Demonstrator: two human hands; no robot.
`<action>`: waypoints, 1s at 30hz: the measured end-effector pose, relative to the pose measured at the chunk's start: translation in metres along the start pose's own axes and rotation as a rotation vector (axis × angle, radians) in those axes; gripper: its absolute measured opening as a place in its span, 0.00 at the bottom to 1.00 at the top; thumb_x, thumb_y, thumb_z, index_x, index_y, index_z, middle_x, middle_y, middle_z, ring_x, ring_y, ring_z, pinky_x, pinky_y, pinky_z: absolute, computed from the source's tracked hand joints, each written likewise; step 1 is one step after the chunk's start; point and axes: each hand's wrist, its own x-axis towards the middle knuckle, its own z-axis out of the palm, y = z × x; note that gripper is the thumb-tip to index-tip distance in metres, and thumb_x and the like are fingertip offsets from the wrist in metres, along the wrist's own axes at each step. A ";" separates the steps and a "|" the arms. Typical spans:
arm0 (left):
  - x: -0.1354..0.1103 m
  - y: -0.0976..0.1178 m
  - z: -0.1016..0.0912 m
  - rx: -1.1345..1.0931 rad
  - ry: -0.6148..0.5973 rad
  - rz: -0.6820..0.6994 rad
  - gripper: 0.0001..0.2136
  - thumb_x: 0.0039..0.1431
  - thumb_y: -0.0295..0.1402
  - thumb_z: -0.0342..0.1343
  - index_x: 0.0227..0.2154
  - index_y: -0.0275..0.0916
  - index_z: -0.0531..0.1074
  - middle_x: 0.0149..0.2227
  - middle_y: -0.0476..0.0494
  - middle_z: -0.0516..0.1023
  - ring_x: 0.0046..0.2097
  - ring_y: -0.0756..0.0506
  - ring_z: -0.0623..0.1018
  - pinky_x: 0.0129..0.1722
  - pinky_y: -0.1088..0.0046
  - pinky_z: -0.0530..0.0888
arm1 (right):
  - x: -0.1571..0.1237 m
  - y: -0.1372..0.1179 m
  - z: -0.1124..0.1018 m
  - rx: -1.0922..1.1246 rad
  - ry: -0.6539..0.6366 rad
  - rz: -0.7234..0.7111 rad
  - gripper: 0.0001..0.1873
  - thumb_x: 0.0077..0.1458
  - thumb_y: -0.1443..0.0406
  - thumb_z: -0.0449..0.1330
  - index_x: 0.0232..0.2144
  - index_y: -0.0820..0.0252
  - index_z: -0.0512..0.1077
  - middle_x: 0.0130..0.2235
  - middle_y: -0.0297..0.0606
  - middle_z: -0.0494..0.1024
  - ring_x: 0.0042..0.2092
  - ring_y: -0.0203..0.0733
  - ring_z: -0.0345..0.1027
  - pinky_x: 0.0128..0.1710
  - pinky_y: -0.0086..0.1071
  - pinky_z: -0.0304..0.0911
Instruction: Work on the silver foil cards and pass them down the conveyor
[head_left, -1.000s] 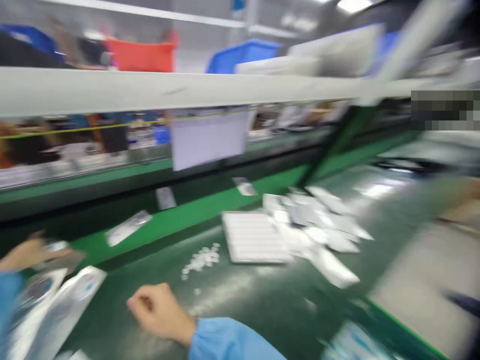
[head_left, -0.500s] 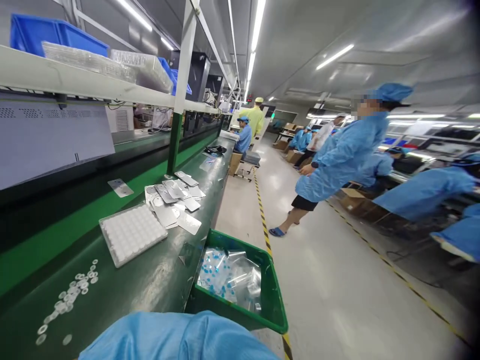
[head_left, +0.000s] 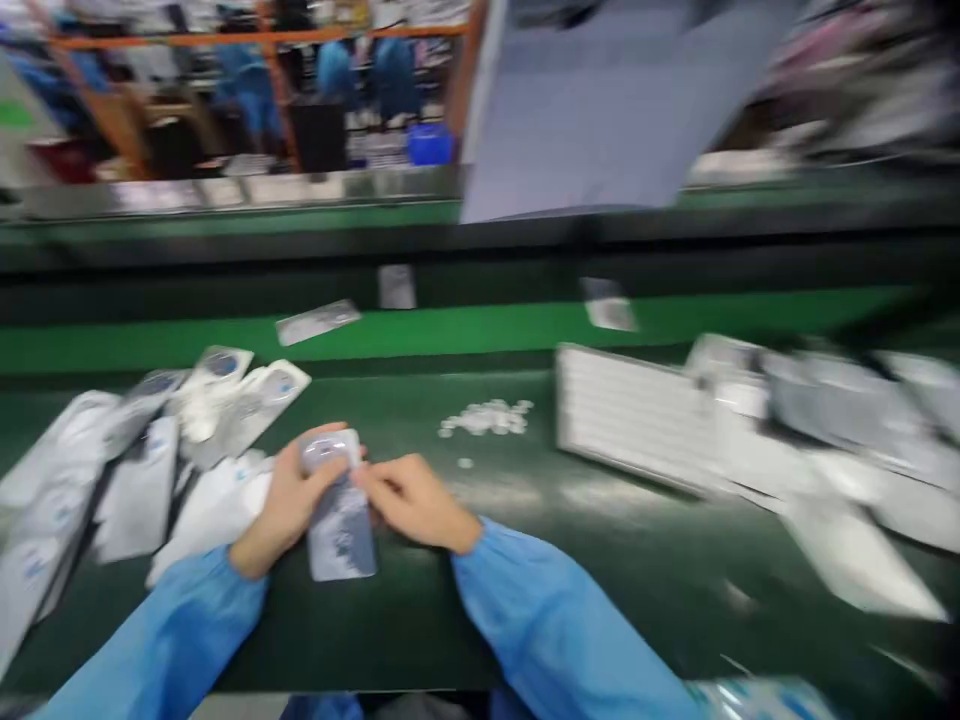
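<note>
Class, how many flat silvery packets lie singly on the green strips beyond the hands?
3: one tilted flat silvery packet at left on the bright green strip, one just right and farther back, one farther right. Blur may hide others.

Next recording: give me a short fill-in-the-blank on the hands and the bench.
The left hand and right hand hold one silvery pouch between them; both sleeves are ____.
The heap of loose pouches lies to the ____ of the hands.
The small white rings lie between the hands and the white ____.
Missing: blue; left; tray.
</note>
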 end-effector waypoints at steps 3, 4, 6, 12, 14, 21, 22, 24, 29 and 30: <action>-0.018 -0.001 -0.022 -0.103 0.026 -0.073 0.28 0.53 0.41 0.70 0.54 0.36 0.73 0.39 0.39 0.83 0.39 0.39 0.83 0.40 0.64 0.80 | -0.002 0.006 -0.008 -0.103 0.189 -0.103 0.18 0.70 0.62 0.50 0.32 0.60 0.77 0.26 0.34 0.78 0.25 0.35 0.70 0.28 0.28 0.62; -0.018 0.000 -0.021 -0.114 0.011 -0.079 0.26 0.53 0.40 0.69 0.53 0.36 0.74 0.39 0.40 0.83 0.38 0.40 0.83 0.39 0.66 0.79 | -0.005 0.006 -0.008 -0.137 0.268 -0.159 0.16 0.70 0.64 0.51 0.37 0.61 0.77 0.27 0.34 0.79 0.25 0.35 0.70 0.27 0.28 0.63; -0.018 0.001 -0.014 -0.070 -0.018 -0.063 0.22 0.55 0.37 0.67 0.51 0.35 0.76 0.38 0.41 0.83 0.36 0.43 0.81 0.38 0.70 0.76 | -0.010 0.004 -0.005 -0.219 0.372 -0.280 0.12 0.69 0.66 0.53 0.43 0.61 0.77 0.29 0.35 0.78 0.24 0.34 0.68 0.26 0.29 0.64; -0.019 0.001 -0.011 0.045 -0.104 -0.008 0.21 0.61 0.37 0.65 0.55 0.35 0.76 0.40 0.42 0.81 0.37 0.47 0.76 0.36 0.74 0.72 | -0.008 0.012 0.003 -0.412 0.317 -0.436 0.12 0.67 0.71 0.57 0.48 0.58 0.77 0.38 0.39 0.78 0.33 0.36 0.72 0.30 0.29 0.67; -0.020 0.000 -0.013 0.048 -0.124 -0.019 0.23 0.61 0.37 0.65 0.57 0.35 0.74 0.38 0.44 0.80 0.36 0.48 0.74 0.34 0.75 0.71 | -0.006 0.016 0.001 -0.441 0.315 -0.432 0.12 0.68 0.71 0.58 0.48 0.58 0.78 0.39 0.40 0.78 0.36 0.38 0.74 0.33 0.30 0.70; -0.021 -0.001 -0.012 0.084 -0.095 -0.006 0.19 0.61 0.35 0.63 0.53 0.35 0.76 0.40 0.43 0.81 0.37 0.46 0.76 0.35 0.74 0.72 | -0.008 0.018 -0.001 -0.570 0.327 -0.465 0.12 0.68 0.70 0.59 0.49 0.55 0.79 0.38 0.38 0.79 0.36 0.36 0.75 0.36 0.30 0.71; -0.022 -0.001 -0.011 0.085 -0.080 -0.004 0.18 0.61 0.34 0.62 0.52 0.35 0.77 0.40 0.43 0.82 0.37 0.46 0.77 0.36 0.74 0.72 | -0.008 0.018 0.000 -0.578 0.330 -0.475 0.12 0.69 0.70 0.59 0.50 0.54 0.79 0.38 0.38 0.79 0.35 0.35 0.74 0.35 0.29 0.70; -0.022 0.001 -0.010 0.084 -0.054 -0.008 0.16 0.60 0.34 0.62 0.50 0.35 0.78 0.39 0.43 0.82 0.38 0.45 0.78 0.37 0.73 0.73 | -0.009 0.017 0.001 -0.590 0.334 -0.488 0.13 0.69 0.70 0.58 0.50 0.54 0.79 0.38 0.37 0.79 0.34 0.35 0.74 0.33 0.28 0.69; -0.023 0.002 -0.007 0.069 -0.029 -0.014 0.15 0.59 0.33 0.62 0.49 0.35 0.79 0.40 0.43 0.83 0.39 0.45 0.78 0.39 0.73 0.74 | -0.010 0.015 0.002 -0.600 0.317 -0.477 0.13 0.69 0.71 0.58 0.50 0.57 0.78 0.37 0.38 0.79 0.35 0.35 0.74 0.34 0.28 0.69; -0.023 0.002 -0.007 0.068 -0.032 -0.012 0.16 0.60 0.33 0.62 0.49 0.35 0.78 0.39 0.43 0.82 0.38 0.46 0.78 0.38 0.73 0.74 | -0.010 0.015 0.002 -0.599 0.315 -0.475 0.12 0.69 0.71 0.57 0.50 0.57 0.78 0.38 0.38 0.79 0.35 0.35 0.75 0.34 0.28 0.70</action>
